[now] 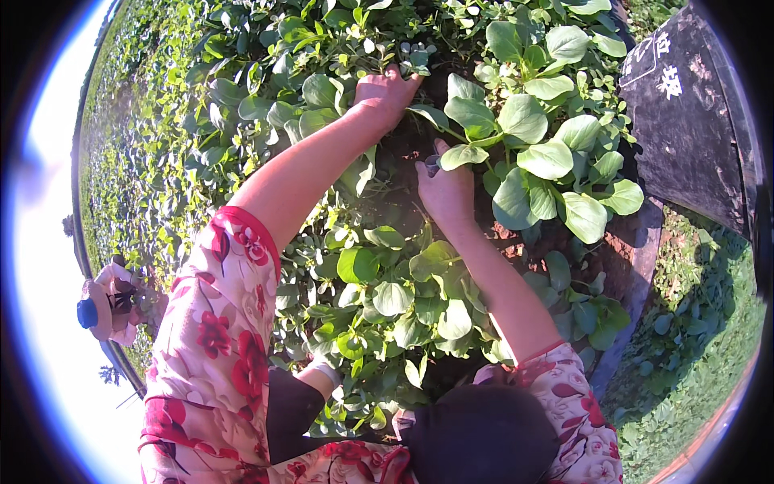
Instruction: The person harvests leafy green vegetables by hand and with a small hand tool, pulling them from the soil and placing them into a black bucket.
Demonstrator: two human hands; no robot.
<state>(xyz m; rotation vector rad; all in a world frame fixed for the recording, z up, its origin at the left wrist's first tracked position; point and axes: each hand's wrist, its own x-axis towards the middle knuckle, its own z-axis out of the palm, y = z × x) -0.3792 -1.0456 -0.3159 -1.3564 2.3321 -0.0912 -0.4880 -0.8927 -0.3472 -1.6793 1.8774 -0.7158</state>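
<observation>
Left hand [389, 90] stretched far forward into the vegetable bed [556, 242], fingers curled down among small-leaved weeds [379, 36] at the top of the bare soil patch [395, 194]; grip buried in leaves, so whether closed on a stem or merely pressing cannot be told. Right hand [446, 192] lower and nearer, just beside the big broad-leaved plant [548, 157], thumb and fingers pinched together at the base of one of its leaf stalks; grip narrow, apparently closed on a stem or small weed there, the exact thing hidden by a leaf. Both forearms bare, floral red-and-cream sleeves [214, 339] pushed back at the elbows. More broad-leaved greens [403, 298] between and beneath the arms, mixed with low succulent weeds. Reddish soil exposed along the bed's right edge, grass [693, 339] beyond. Dark container [685, 121] at upper right, near the bed. Another person in a straw hat [101, 306] at far left, well apart, among the rows.
</observation>
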